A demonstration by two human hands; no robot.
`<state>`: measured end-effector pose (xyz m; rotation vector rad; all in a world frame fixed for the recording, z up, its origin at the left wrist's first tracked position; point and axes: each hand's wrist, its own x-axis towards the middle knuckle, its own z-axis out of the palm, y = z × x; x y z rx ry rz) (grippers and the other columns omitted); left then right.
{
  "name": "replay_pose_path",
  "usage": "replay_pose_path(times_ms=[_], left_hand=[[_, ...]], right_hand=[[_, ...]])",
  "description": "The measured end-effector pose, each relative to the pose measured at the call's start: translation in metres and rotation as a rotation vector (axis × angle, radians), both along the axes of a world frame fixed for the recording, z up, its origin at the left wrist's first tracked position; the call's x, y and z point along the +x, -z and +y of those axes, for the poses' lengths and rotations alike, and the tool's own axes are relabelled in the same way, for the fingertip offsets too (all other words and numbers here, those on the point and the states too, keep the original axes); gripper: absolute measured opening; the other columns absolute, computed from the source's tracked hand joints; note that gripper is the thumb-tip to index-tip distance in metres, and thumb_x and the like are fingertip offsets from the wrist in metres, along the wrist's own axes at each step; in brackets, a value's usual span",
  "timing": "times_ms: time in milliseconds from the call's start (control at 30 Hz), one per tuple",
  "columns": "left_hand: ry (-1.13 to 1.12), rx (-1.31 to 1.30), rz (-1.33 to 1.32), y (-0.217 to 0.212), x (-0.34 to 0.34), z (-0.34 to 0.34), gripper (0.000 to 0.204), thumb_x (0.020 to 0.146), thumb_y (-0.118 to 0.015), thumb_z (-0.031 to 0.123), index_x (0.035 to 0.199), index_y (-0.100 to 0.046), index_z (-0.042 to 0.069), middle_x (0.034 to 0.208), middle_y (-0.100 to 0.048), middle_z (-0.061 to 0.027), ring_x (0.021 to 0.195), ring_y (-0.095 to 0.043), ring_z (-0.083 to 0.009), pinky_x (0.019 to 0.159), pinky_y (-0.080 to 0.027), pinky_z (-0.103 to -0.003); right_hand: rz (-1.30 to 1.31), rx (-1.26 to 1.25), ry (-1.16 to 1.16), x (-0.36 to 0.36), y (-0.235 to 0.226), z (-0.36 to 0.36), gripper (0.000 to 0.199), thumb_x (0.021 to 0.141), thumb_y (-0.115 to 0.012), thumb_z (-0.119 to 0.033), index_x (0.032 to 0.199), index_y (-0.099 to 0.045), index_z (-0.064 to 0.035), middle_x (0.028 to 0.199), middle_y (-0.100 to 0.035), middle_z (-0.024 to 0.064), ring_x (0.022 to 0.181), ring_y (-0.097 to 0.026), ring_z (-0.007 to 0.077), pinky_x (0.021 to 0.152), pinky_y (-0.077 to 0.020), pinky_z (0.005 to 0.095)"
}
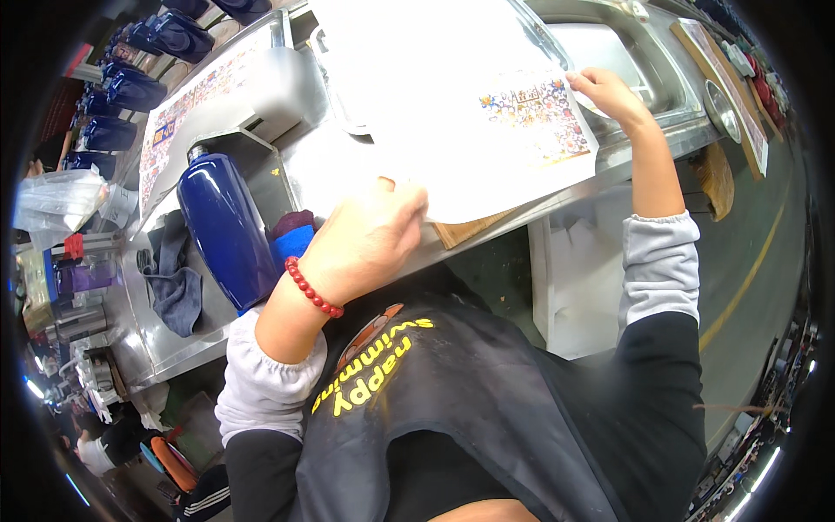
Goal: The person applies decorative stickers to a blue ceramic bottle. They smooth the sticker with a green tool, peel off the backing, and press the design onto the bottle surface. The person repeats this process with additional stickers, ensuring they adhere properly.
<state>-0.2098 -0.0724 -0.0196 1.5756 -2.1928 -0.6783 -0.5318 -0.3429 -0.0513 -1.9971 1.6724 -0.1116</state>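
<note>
A large white sheet with a colourful floral print near its right side spreads over the metal counter in front of me. My left hand, with a red bead bracelet above it, has its fingers closed at the sheet's near left corner. At the sheet's right edge, beside the sink, my right hand pinches the margin between thumb and fingers. A glossy dark blue bottle-shaped vessel with a metal neck lies left of my left hand. Part of a wooden board shows beneath the sheet's near edge.
A metal sink basin lies beyond my right hand. Another printed sheet and several blue vessels occupy the far left. A dark cloth rests on the left counter. Clear plastic bags sit farther left.
</note>
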Motion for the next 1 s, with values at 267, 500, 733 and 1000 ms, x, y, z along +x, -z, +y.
replay_pose_path(times_ms=[267,500,733,1000], left_hand=[[0.026,-0.338,-0.255,0.001,-0.032,-0.051,0.034,0.090,-0.056,0.007,0.123,-0.064,0.008,0.092,-0.066,-0.0223,0.089,-0.061,-0.0399,0.079,-0.050,-0.045],[-0.043,-0.238,-0.416,0.029,-0.064,-0.132,0.040,0.093,-0.051,0.011,0.132,-0.063,0.012,0.108,-0.068,-0.0202,0.108,-0.059,-0.0361,0.093,-0.047,-0.047],[-0.013,-0.114,-0.468,0.040,-0.068,-0.157,0.036,0.094,-0.051,0.015,0.127,-0.066,0.014,0.114,-0.068,-0.0156,0.113,-0.058,-0.0348,0.097,-0.048,-0.046],[-0.015,-0.153,-0.417,0.056,-0.064,-0.171,0.033,0.097,-0.052,0.031,0.123,-0.068,0.015,0.111,-0.069,-0.0176,0.110,-0.058,-0.0373,0.097,-0.048,-0.046]], right_hand=[[0.183,-0.727,-0.477,0.022,0.026,0.037,0.043,0.093,-0.054,0.001,0.125,-0.072,-0.0200,0.143,-0.055,0.0128,0.132,-0.051,0.0316,0.110,-0.0441,0.0407],[0.266,-0.555,-0.413,0.037,0.008,0.040,0.049,0.087,-0.056,0.005,0.124,-0.074,-0.0214,0.144,-0.055,0.0115,0.135,-0.048,0.0310,0.112,-0.0430,0.0400],[0.313,-0.490,-0.451,0.037,0.003,0.026,0.046,0.086,-0.057,0.003,0.123,-0.075,-0.0183,0.140,-0.057,0.0118,0.133,-0.049,0.0299,0.112,-0.0429,0.0381],[0.188,-0.519,-0.161,0.000,0.008,0.004,0.037,0.097,-0.061,-0.037,0.096,-0.074,-0.0027,0.105,-0.068,0.0196,0.099,-0.065,0.0348,0.086,-0.0497,0.0431]])
